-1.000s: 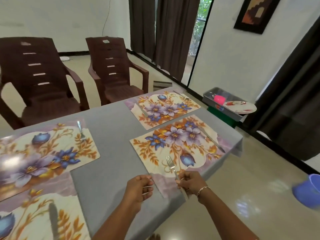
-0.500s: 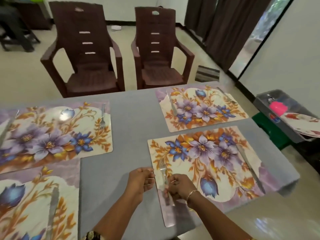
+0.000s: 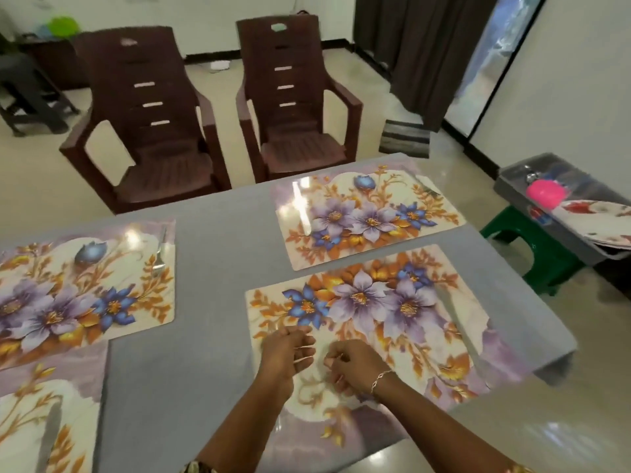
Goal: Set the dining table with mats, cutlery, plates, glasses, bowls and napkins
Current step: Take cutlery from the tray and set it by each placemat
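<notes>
Both hands are low over the near right mat, side by side at its left end. The left hand has its fingers curled in toward the palm, nails showing. The right hand, a bracelet on its wrist, is curled too, with thumb and fingertips drawn close together. The blur hides whether either hand pinches anything, and no fork shows between them.

Four flowered mats lie on the grey table. The far right mat sits just beyond the near one, with a strip of table between them. The far left mat carries a fork along its right edge, tines toward the person. On the near left mat a knife lies lengthwise. A faint grey streak on the right side of the near right mat looks like another knife, too smeared to be sure.

Two brown chairs stand at the far side of the table. Off to the right, a grey tray rests on a green stool and holds a patterned plate and something pink.
</notes>
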A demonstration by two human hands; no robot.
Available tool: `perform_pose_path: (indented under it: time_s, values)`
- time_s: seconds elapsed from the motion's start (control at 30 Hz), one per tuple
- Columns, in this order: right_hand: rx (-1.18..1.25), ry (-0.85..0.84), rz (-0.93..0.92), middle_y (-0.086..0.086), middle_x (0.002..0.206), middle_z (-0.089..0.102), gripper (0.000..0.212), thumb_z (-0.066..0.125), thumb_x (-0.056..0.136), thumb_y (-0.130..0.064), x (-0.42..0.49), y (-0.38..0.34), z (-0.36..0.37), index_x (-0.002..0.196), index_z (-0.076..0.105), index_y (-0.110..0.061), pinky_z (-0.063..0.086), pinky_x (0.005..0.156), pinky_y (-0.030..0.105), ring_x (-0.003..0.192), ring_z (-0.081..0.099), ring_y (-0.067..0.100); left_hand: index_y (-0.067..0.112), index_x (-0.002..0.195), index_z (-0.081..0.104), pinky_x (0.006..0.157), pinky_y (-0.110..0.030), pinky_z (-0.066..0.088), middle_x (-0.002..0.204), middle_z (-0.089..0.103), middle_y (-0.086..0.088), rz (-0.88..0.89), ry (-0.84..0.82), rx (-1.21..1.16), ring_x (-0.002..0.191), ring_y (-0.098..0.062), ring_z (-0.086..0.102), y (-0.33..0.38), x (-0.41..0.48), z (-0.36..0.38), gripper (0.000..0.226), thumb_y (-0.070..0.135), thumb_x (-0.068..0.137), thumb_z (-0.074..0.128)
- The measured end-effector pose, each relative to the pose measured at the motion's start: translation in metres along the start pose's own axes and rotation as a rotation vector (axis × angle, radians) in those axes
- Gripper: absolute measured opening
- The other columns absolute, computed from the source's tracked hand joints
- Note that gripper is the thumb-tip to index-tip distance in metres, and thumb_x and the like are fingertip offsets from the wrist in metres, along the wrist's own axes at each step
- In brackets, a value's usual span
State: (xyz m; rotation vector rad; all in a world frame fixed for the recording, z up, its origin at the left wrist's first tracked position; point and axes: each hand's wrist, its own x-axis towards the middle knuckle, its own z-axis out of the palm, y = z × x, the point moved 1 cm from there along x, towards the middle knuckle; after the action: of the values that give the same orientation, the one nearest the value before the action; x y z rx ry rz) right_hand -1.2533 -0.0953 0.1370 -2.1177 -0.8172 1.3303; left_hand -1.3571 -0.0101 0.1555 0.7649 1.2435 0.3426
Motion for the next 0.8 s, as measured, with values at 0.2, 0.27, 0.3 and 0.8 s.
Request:
perform_pose_path:
  time_s: [0.2,0.27,0.3,0.8]
  values:
    - [-0.088,0.053,-0.106,-0.013,0.064,0.055,0.027,0.046,0.079,-0.003,-0.044,0.079,-0.120,0.071,0.057,-0.025,0.040,0.052,0.011,0.059,0.054,0.006,0.003,0.083,0.061,0.040,-0.017,0.044,0.061,0.060,-0.007,0.004,-0.117,0.031,0.041,-0.012,0.055,-0.036,-0.013,0.146,0.019,-0.001,0.092,0.044]
    - [-0.107,0.148,-0.095,-0.014,0.069,0.055,0.024,0.048,0.080,-0.006,-0.062,0.116,-0.167,0.080,0.062,-0.024,0.038,0.058,0.010,0.066,0.051,0.003,0.006,0.077,0.059,0.041,-0.017,0.044,0.054,0.060,-0.004,-0.016,-0.181,0.065,0.041,-0.012,0.055,-0.052,-0.021,0.204,0.024,0.001,0.093,0.043]
    - [-0.090,0.198,-0.071,-0.012,0.072,0.056,0.023,0.049,0.081,-0.008,-0.075,0.135,-0.190,0.077,0.061,-0.027,0.039,0.059,0.011,0.069,0.052,0.005,0.007,0.077,0.059,0.044,-0.018,0.044,0.051,0.060,-0.002,-0.021,-0.222,0.095,0.044,-0.014,0.054,-0.059,-0.028,0.233,0.023,0.001,0.093,0.043]
    - [0.385,0.618,0.145,-0.001,0.062,0.062,0.019,0.052,0.086,-0.004,-0.141,0.342,-0.463,0.073,0.058,-0.017,0.041,0.049,0.018,0.052,0.053,0.009,0.007,0.087,0.059,0.054,-0.026,0.044,0.069,0.059,-0.010,0.013,-0.417,0.267,0.059,-0.020,0.052,-0.106,-0.051,0.558,0.005,0.006,0.090,0.055]
